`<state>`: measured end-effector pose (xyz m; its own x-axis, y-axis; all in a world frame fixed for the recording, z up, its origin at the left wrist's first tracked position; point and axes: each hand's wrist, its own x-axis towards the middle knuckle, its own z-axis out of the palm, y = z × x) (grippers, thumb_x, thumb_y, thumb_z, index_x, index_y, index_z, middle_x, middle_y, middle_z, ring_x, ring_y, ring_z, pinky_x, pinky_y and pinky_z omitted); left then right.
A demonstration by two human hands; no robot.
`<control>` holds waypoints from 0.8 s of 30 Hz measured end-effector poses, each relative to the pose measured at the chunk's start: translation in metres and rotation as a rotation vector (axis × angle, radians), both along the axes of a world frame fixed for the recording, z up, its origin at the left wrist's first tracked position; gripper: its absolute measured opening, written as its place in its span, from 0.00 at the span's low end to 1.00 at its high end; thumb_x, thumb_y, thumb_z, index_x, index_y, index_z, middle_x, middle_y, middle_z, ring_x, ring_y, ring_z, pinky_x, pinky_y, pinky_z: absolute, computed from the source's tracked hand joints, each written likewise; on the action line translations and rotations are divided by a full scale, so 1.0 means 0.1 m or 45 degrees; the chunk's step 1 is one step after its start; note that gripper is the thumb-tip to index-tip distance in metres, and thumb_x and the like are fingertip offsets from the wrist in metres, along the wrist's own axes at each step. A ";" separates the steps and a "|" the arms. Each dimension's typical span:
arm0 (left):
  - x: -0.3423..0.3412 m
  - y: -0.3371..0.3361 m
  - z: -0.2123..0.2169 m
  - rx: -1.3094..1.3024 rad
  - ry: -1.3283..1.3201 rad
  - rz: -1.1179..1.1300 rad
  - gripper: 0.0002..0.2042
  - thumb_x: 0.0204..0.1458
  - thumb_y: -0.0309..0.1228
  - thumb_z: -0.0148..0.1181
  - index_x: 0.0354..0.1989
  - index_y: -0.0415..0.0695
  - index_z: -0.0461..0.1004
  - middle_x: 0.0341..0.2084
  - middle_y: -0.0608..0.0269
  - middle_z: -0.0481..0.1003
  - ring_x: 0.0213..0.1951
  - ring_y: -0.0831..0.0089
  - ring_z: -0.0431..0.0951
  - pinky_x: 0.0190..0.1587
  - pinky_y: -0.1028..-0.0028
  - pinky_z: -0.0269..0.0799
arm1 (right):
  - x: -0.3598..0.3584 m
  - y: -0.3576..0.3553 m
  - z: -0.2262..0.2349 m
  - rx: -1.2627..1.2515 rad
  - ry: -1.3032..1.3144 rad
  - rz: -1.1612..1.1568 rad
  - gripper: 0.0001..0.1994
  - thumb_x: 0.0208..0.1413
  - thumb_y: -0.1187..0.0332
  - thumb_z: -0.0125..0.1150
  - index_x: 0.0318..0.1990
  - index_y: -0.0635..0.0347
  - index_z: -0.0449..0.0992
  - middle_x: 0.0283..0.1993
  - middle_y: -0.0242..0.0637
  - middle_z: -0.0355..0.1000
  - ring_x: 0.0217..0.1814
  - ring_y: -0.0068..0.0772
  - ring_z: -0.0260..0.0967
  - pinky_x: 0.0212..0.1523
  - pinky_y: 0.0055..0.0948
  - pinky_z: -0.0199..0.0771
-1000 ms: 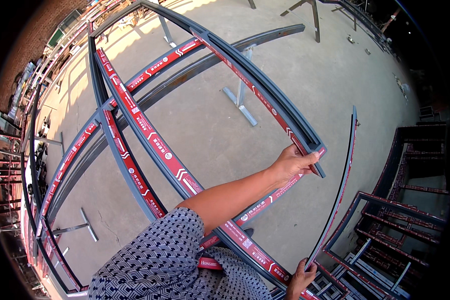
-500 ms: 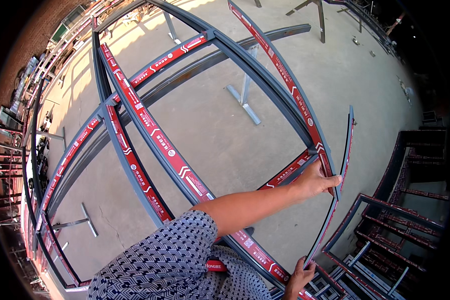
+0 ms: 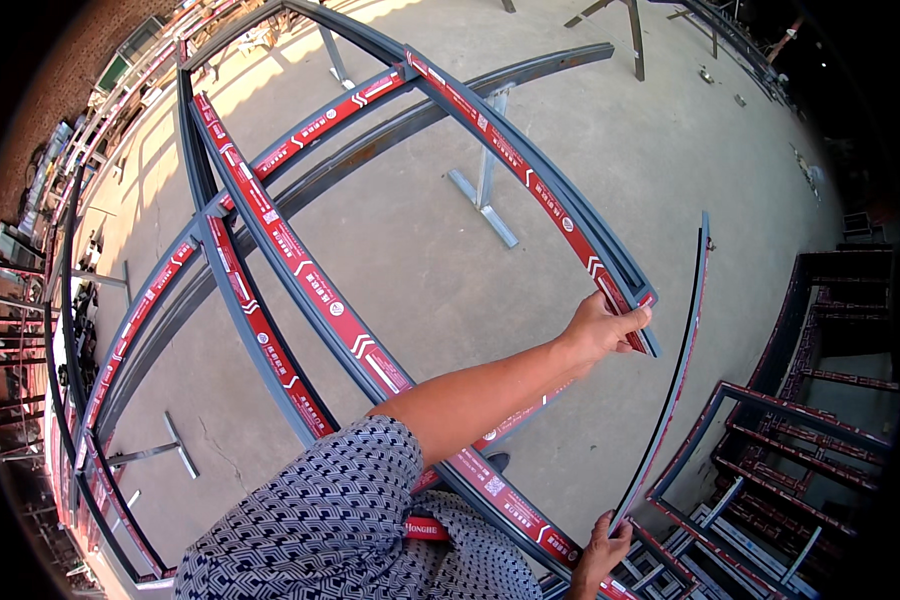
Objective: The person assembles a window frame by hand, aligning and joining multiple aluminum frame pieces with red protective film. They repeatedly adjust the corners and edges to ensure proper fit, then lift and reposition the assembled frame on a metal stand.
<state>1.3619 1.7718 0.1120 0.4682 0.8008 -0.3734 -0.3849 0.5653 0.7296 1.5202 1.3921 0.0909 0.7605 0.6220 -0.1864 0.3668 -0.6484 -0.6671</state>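
My left hand [image 3: 608, 325] reaches across to the right and is closed round the near end of a long metal strip [image 3: 548, 200] faced with red printed film. This strip lies along the right-hand bar of a large dark grey metal frame [image 3: 200, 150]. At the lower right my right hand [image 3: 600, 556] grips the lower end of a thin, dark metal strip [image 3: 684, 365], which slants up and away with red film along its edge. Another red-filmed bar [image 3: 315, 285] runs diagonally over the frame, passing under my left forearm.
A T-shaped metal stand foot [image 3: 485, 208] rests on the concrete floor [image 3: 400, 240], with another stand [image 3: 175, 445] at the lower left. More red-filmed frames [image 3: 800, 440] are stacked at the right. Frames and clutter line the left side.
My left hand has shifted left and up, bringing the red-faced strip onto the frame's right-hand bar. The right hand stays nearly in place with its thin strip.
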 end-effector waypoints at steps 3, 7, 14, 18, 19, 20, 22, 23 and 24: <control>-0.07 0.14 -0.03 0.004 0.001 -0.025 0.20 0.66 0.45 0.75 0.52 0.44 0.78 0.43 0.63 0.86 0.43 0.76 0.86 0.44 0.71 0.82 | 0.01 -0.02 -0.03 -0.011 0.032 -0.010 0.16 0.75 0.59 0.68 0.38 0.62 0.74 0.31 0.24 0.65 0.33 0.19 0.57 0.33 0.28 0.58; -0.14 0.35 -0.12 -0.075 0.055 0.029 0.18 0.65 0.44 0.75 0.50 0.44 0.81 0.42 0.62 0.86 0.42 0.75 0.86 0.45 0.71 0.83 | -0.17 0.18 0.21 0.022 0.072 -0.074 0.18 0.71 0.61 0.72 0.36 0.66 0.74 0.31 0.30 0.68 0.35 0.24 0.59 0.37 0.33 0.65; -0.23 0.74 -0.13 -0.111 0.268 0.110 0.22 0.60 0.44 0.79 0.51 0.41 0.80 0.45 0.61 0.84 0.45 0.72 0.83 0.54 0.67 0.81 | -0.12 0.21 0.25 -0.052 0.104 -0.098 0.19 0.69 0.58 0.76 0.36 0.63 0.75 0.29 0.23 0.64 0.31 0.18 0.56 0.32 0.28 0.62; -0.12 0.95 -0.39 -0.170 0.327 0.081 0.21 0.60 0.44 0.79 0.51 0.43 0.81 0.46 0.61 0.84 0.45 0.72 0.83 0.52 0.69 0.82 | -0.13 0.24 0.26 -0.078 0.125 -0.097 0.18 0.68 0.60 0.76 0.37 0.64 0.76 0.30 0.24 0.65 0.31 0.18 0.56 0.32 0.28 0.62; -0.08 0.98 -0.43 -0.183 0.321 0.074 0.20 0.60 0.43 0.79 0.51 0.43 0.82 0.46 0.62 0.84 0.46 0.72 0.83 0.52 0.69 0.83 | -0.12 0.23 0.26 -0.085 0.119 -0.094 0.17 0.68 0.60 0.76 0.37 0.64 0.76 0.30 0.24 0.65 0.31 0.18 0.57 0.32 0.28 0.62; -0.05 1.00 -0.45 -0.197 0.317 0.068 0.20 0.60 0.43 0.79 0.52 0.43 0.82 0.46 0.62 0.84 0.46 0.72 0.83 0.52 0.69 0.83 | -0.13 0.23 0.26 -0.070 0.096 -0.080 0.16 0.67 0.61 0.76 0.38 0.66 0.77 0.30 0.25 0.65 0.31 0.18 0.57 0.32 0.28 0.63; 0.02 1.06 -0.49 -0.222 0.298 0.066 0.19 0.61 0.41 0.78 0.53 0.42 0.82 0.46 0.62 0.84 0.46 0.71 0.83 0.53 0.68 0.84 | -0.16 0.28 0.31 -0.091 0.090 -0.089 0.16 0.67 0.61 0.76 0.39 0.67 0.78 0.30 0.25 0.66 0.31 0.19 0.58 0.32 0.28 0.64; 0.05 1.10 -0.51 -0.234 0.284 0.070 0.19 0.61 0.40 0.77 0.53 0.42 0.82 0.46 0.62 0.84 0.47 0.70 0.83 0.53 0.67 0.84 | -0.17 0.28 0.33 -0.101 0.089 -0.093 0.16 0.67 0.61 0.76 0.39 0.67 0.78 0.30 0.25 0.66 0.31 0.19 0.58 0.32 0.28 0.64; 0.07 1.14 -0.53 -0.246 0.270 0.074 0.18 0.62 0.39 0.77 0.53 0.42 0.82 0.46 0.62 0.84 0.47 0.70 0.83 0.54 0.66 0.84 | -0.15 0.27 0.32 -0.121 0.100 -0.093 0.16 0.67 0.61 0.76 0.40 0.68 0.79 0.30 0.26 0.67 0.31 0.19 0.58 0.32 0.28 0.65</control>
